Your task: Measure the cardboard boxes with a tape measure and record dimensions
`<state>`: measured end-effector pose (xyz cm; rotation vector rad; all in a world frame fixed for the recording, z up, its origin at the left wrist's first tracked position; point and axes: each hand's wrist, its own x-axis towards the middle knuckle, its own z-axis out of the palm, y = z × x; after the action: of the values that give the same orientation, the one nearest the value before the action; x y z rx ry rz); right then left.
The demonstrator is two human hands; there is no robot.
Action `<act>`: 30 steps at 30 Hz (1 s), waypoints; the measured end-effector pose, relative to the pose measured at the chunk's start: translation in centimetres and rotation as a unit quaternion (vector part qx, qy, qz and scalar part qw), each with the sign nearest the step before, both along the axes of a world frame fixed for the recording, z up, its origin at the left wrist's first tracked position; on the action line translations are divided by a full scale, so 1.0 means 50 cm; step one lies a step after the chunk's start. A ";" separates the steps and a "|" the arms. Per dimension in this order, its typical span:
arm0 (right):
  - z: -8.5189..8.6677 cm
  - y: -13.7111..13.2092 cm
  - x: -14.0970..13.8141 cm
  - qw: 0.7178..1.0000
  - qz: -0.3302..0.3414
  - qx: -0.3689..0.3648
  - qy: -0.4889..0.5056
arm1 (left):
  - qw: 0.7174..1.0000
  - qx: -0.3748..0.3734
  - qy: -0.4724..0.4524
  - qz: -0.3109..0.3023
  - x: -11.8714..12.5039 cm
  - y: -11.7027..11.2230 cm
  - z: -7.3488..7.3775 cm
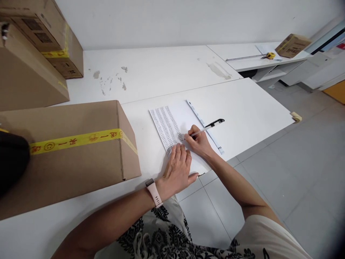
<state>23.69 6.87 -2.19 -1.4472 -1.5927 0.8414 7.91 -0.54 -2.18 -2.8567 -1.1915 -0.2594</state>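
A sheet of white paper [185, 122] lies on the white table, with columns of small dark writing on its left part. My right hand [197, 141] grips a pen [206, 128] with a clear barrel and black cap on its back end. The pen's tip touches the paper at the end of a written column. My left hand [178, 169] lies flat on the paper's near edge, fingers stretched out, with a pink-banded watch [154, 192] on the wrist. Along the paper's right side runs a pale blue printed strip [199, 117].
A large cardboard box [81, 165] with yellow tape stands on the table [151, 79] at my left. More boxes [60, 39] are stacked behind it. Far right on another surface are a yellow tape measure [270, 55], pulled out, and a small carton [292, 45].
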 end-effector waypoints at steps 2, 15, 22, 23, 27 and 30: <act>-0.002 0.001 0.000 1.000 0.001 0.001 0.006 | 1.000 0.002 -0.001 0.001 0.001 0.000 -0.001; -0.005 0.002 0.003 1.000 -0.004 0.001 0.015 | 1.000 -0.001 -0.004 0.001 0.002 0.000 -0.001; -0.006 0.004 0.004 1.000 -0.009 0.002 0.009 | 1.000 0.008 0.002 0.001 0.002 0.001 -0.002; -0.006 0.004 0.004 1.000 -0.008 0.004 0.007 | 1.000 0.008 0.000 0.000 0.002 0.001 -0.002; -0.007 0.004 0.005 1.000 -0.015 0.008 0.003 | 1.000 0.007 0.003 0.001 0.003 0.002 -0.003; -0.004 0.004 0.003 1.000 -0.019 0.005 0.002 | 1.000 0.010 0.007 0.001 0.003 0.002 -0.003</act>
<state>23.86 7.08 -2.42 -1.4635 -1.5587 0.8126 8.06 -0.43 -2.34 -2.8343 -1.1835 -0.2491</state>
